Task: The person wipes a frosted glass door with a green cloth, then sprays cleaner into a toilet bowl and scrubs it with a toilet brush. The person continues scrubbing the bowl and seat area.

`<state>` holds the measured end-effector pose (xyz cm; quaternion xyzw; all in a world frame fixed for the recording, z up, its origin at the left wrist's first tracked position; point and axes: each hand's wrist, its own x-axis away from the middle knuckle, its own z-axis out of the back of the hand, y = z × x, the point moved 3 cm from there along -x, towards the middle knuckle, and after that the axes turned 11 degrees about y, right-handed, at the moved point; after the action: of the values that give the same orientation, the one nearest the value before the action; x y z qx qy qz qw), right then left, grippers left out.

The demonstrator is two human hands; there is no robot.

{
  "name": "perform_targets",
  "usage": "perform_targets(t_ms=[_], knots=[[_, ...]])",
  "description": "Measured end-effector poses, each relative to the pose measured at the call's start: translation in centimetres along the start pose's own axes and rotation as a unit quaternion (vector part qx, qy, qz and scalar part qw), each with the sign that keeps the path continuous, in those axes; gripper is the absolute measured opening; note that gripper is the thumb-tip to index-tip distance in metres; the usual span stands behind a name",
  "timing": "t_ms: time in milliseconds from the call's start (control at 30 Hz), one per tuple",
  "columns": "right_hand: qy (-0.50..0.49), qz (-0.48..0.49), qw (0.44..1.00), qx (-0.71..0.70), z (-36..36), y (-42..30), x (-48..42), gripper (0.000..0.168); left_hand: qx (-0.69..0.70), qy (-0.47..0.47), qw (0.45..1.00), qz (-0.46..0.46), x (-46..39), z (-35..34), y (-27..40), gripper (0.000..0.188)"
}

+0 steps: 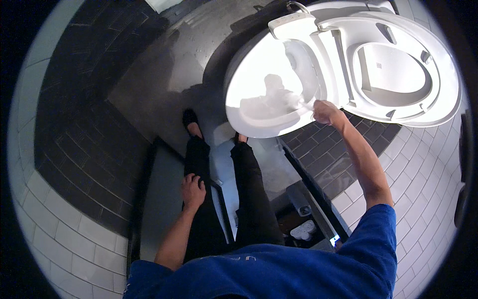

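My right hand [325, 112] is closed at the side rim of a white toilet bowl [261, 129], gripping the end of a pale, blurred thing that reaches into the bowl. It looks like a toilet brush [298, 102], though glare hides its shape. The toilet seat [435, 80] and the lid behind it are raised, to the right of the bowl. Away from the toilet, my left hand [193, 191] rests on my thigh near the knee, fingers slightly spread, holding nothing.
A control panel [291, 23] is mounted on the bowl's far side. Beside my right leg, rolled white towels [304, 230] lie on a dark shelf. Dark-framed door parts [222, 211] stand near my legs, and tiled walls [403, 179] rise at both sides.
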<state>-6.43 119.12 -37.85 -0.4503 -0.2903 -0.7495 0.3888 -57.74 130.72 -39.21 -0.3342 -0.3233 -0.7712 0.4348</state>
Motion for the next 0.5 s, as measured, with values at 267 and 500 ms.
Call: perform_targets(t_ms=[267, 500], knots=[[0.111, -0.073, 0.732, -0.668, 4.0, -4.4, 1.8, 0.046, 0.044, 0.093, 0.994, -0.045, -0.1, -0.1, -0.6, 0.031], [0.364, -0.278, 0.837, -0.3, -10.9, -6.5, 4.0, 0.03, -0.048, 0.033, 0.998, 0.0, -0.5, 2.4, -1.5, 0.035]])
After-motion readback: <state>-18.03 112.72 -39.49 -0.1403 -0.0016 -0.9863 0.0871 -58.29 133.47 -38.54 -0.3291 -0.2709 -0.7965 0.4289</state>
